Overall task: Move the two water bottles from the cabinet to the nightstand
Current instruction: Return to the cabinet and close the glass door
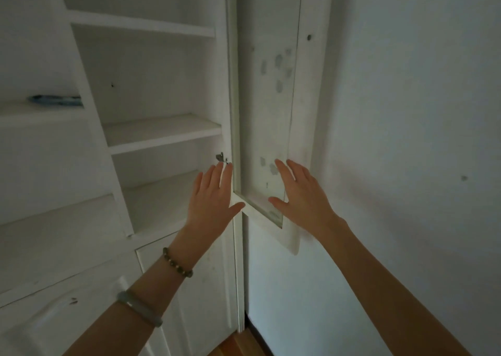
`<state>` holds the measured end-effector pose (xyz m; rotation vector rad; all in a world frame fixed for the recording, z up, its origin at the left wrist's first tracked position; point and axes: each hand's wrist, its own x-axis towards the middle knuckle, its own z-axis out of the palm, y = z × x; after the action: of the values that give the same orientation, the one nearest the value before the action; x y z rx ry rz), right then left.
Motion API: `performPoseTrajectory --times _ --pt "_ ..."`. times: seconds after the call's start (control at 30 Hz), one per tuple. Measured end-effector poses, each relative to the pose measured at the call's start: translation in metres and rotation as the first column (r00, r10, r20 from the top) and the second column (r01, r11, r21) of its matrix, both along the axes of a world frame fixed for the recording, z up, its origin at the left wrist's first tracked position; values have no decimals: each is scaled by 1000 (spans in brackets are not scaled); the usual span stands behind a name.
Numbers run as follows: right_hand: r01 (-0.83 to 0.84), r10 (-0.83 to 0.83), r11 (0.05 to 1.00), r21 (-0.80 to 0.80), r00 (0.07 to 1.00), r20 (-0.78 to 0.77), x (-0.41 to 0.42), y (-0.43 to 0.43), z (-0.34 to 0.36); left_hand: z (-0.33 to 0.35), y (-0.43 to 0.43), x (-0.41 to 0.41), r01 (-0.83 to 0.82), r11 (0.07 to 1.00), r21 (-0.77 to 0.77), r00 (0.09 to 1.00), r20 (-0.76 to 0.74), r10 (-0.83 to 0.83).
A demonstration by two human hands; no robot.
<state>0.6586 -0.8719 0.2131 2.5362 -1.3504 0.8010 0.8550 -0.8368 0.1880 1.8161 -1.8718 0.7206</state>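
A white cabinet [162, 133] with open shelves fills the left half of the view. Its glass-paned door [268, 111] stands swung open against the wall on the right. My left hand [214, 195] is raised in front of the cabinet's right edge, fingers spread, holding nothing. My right hand [301, 192] lies flat with fingers apart on the lower part of the open door. No water bottle and no nightstand is in view. The shelves that I see in the right column are bare.
A blurred blue object [55, 100] lies on a shelf at the far left. Closed lower cabinet doors [200, 288] sit below the shelves. A white wall [406, 138] fills the right side. A strip of wooden floor [238, 345] shows at the bottom.
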Motion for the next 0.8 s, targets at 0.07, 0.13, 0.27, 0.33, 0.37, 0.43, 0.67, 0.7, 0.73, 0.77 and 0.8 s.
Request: performPoseTrajectory --times 0.07,0.13,0.27,0.33,0.37,0.43,0.67,0.7,0.73,0.77,0.8 --pt "-6 8 999 -33 999 43 0 -6 19 15 -11 2 8 999 -47 1000 10 -8" --pt "-5 10 997 -81 998 60 -2 -14 37 31 -22 1 17 995 -97 1000 2 -17" --pt "-1 16 987 -160 996 92 -8 -31 78 68 -43 -8 32 985 -170 999 5 -32" --pt "7 13 979 -202 995 98 -13 -38 98 85 -50 -12 32 981 -193 999 8 -31" --pt "13 10 975 -223 995 101 -15 -42 108 94 -54 -14 31 977 -211 1000 11 -29" --pt "28 1 966 -257 994 112 -21 -49 127 109 -61 -17 30 968 -250 1000 14 -28" --pt "89 -39 947 -310 986 163 -41 -75 178 141 -75 -23 37 952 -304 998 55 -21" --pt "80 -28 951 -300 985 171 -42 -77 184 142 -76 -23 34 955 -295 998 60 -18" --pt "64 -13 960 -274 983 184 -42 -80 189 142 -77 -22 31 953 -300 997 70 -10" --pt "44 4 971 -236 980 199 -41 -83 193 141 -78 -21 21 952 -305 997 82 4" --pt "19 24 980 -201 978 209 -40 -85 195 140 -80 -19 13 950 -313 996 85 14"
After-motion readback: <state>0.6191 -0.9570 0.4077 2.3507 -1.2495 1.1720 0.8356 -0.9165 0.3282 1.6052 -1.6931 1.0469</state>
